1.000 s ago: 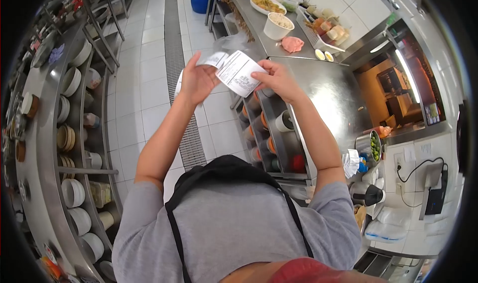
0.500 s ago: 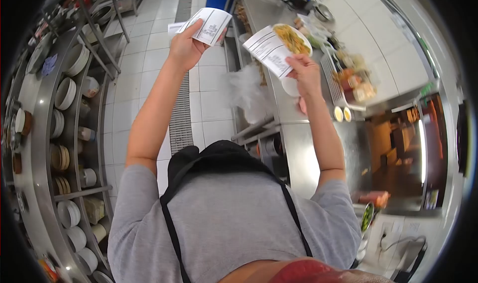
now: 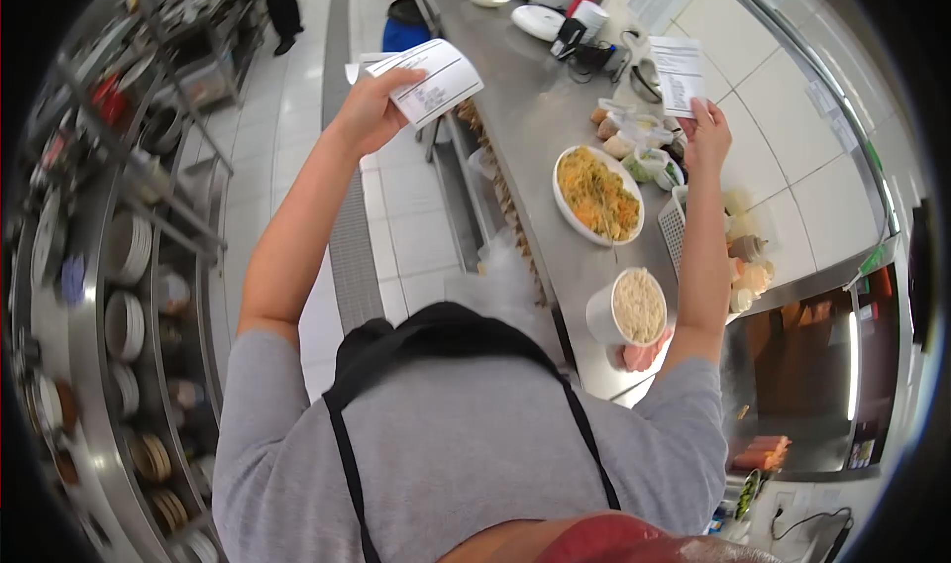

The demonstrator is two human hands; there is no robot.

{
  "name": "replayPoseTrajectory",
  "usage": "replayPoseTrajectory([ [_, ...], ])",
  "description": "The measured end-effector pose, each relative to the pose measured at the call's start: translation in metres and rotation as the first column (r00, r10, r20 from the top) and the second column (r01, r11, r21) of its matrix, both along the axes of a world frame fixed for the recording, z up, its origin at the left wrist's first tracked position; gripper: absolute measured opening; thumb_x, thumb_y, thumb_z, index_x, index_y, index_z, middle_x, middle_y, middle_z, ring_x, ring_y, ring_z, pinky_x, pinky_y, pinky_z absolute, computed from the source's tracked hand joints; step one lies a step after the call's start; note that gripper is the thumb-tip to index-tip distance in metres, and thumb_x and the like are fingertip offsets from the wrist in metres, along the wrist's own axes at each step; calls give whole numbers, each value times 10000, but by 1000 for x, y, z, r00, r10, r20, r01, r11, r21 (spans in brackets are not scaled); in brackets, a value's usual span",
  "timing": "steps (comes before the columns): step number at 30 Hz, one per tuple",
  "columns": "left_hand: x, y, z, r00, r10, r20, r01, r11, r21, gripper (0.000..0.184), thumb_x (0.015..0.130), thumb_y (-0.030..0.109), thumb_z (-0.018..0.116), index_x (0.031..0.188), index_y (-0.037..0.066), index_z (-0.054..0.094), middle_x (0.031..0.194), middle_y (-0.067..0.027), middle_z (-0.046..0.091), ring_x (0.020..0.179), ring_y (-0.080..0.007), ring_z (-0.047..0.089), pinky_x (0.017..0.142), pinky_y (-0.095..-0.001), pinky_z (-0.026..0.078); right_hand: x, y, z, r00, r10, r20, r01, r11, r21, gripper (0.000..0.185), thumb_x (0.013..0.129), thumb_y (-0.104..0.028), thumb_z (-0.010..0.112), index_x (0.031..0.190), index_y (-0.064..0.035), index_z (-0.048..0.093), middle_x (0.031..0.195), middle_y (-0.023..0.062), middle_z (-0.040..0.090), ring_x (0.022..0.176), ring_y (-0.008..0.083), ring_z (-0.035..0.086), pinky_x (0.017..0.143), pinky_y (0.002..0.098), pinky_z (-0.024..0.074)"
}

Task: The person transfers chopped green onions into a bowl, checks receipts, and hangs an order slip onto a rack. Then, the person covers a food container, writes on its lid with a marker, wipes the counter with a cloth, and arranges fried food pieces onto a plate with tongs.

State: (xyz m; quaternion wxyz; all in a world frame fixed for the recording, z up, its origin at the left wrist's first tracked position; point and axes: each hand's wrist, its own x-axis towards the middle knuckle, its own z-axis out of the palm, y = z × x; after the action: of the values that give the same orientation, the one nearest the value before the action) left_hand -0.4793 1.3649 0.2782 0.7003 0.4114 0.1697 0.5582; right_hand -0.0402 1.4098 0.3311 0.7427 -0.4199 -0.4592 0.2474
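Printed paper slips point(image 3: 431, 83) are pinched in my left hand point(image 3: 376, 109), over the floor beside the counter; at least one more slip shows behind the front one. My right hand point(image 3: 706, 135) is raised against the tiled wall, its fingers closed on the lower end of another printed slip point(image 3: 678, 73). Below and left of that hand, an oval dish of orange and yellow food point(image 3: 599, 195) sits on the steel counter point(image 3: 515, 98). Nearer to me stands a white tub of pale food point(image 3: 639, 307), with a pink item point(image 3: 644, 352) beside it.
A white basket point(image 3: 674, 228) and bottles point(image 3: 753, 261) line the wall side. A card-reader-like black device point(image 3: 572, 38) lies farther back. Shelves of bowls point(image 3: 126, 325) run along the left. A person in dark trousers point(image 3: 281, 6) stands at the far end. A blue barrel point(image 3: 404, 34) is ahead.
My right hand has moved right and up from the counter to the wall with its slip. My left hand still holds its slips. The view has shifted toward the counter and more of the person shows.
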Motion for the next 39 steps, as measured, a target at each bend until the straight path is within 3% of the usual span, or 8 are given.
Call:
replayPoseTrajectory([
  [6, 18, 113, -30, 996, -22, -83, 13, 993, -119, 287, 756, 61, 524, 1020, -50, 502, 954, -122, 568, 877, -217, 567, 785, -328, 461, 134, 52, 29, 882, -424, -205, 454, 881, 134, 302, 724, -3, 595, 980, 95, 470, 930, 195, 538, 796, 278, 595, 641, 338, 558],
  [7, 27, 127, -40, 995, -13, -96, -1, 989, -150, 416, 762, 63, 473, 1153, -54, 392, 1085, -155, 519, 972, -300, 535, 821, -463, 455, 157, 62, 39, 844, -479, -243, 522, 837, 164, 306, 721, -2, 596, 979, 101, 468, 925, 198, 536, 792, 284, 596, 640, 346, 560],
  [9, 37, 142, -49, 975, -126, -183, 102, 985, -137, 435, 761, 92, 488, 1168, -27, 391, 1076, -144, 526, 946, -278, 547, 777, -486, 466, 189, 71, 64, 782, -557, -281, 615, 763, 198, 300, 716, 21, 586, 974, 114, 464, 918, 205, 530, 775, 298, 595, 637, 363, 565],
  [22, 51, 218, -85, 978, 13, -210, -70, 961, -266, 386, 752, 26, 454, 1130, -39, 407, 1001, -164, 544, 868, -303, 575, 684, -482, 507, 328, 221, 162, 645, -464, -607, 711, 654, 256, 216, 723, 25, 569, 909, 120, 512, 925, 227, 538, 799, 335, 584, 614, 408, 560],
  [25, 65, 235, -83, 975, 7, -221, -67, 962, -265, 395, 747, 21, 455, 1133, -42, 404, 1007, -164, 543, 879, -308, 570, 691, -484, 501, 353, 237, 189, 671, -481, -565, 713, 628, 313, 248, 730, -21, 583, 924, 111, 502, 904, 209, 550, 776, 321, 591, 590, 412, 552],
  [29, 77, 247, -73, 976, -50, -212, -20, 948, -317, 384, 748, -16, 471, 1125, -72, 424, 1052, -153, 535, 950, -252, 544, 805, -343, 454, 365, 249, 206, 727, -512, -457, 678, 639, 363, 296, 740, -82, 602, 945, 98, 488, 877, 184, 566, 746, 302, 600, 558, 416, 542],
  [35, 72, 259, -86, 965, -32, -258, -72, 922, -381, 340, 728, -28, 510, 1066, -50, 479, 968, -129, 571, 871, -229, 566, 750, -318, 462, 326, 264, 149, 536, -701, -470, 843, 472, 258, 323, 725, -4, 547, 1014, 57, 414, 849, 186, 572, 545, 257, 602, 443, 325, 526],
  [39, 53, 276, -102, 956, -105, -273, -21, 906, -424, 346, 722, -25, 519, 1065, -49, 477, 956, -128, 572, 859, -231, 568, 743, -325, 466, 278, 236, 174, 372, -927, 37, 880, 365, 303, 322, 724, -5, 445, 1040, -36, 393, 801, 187, 592, 463, 230, 589, 455, 307, 500],
])
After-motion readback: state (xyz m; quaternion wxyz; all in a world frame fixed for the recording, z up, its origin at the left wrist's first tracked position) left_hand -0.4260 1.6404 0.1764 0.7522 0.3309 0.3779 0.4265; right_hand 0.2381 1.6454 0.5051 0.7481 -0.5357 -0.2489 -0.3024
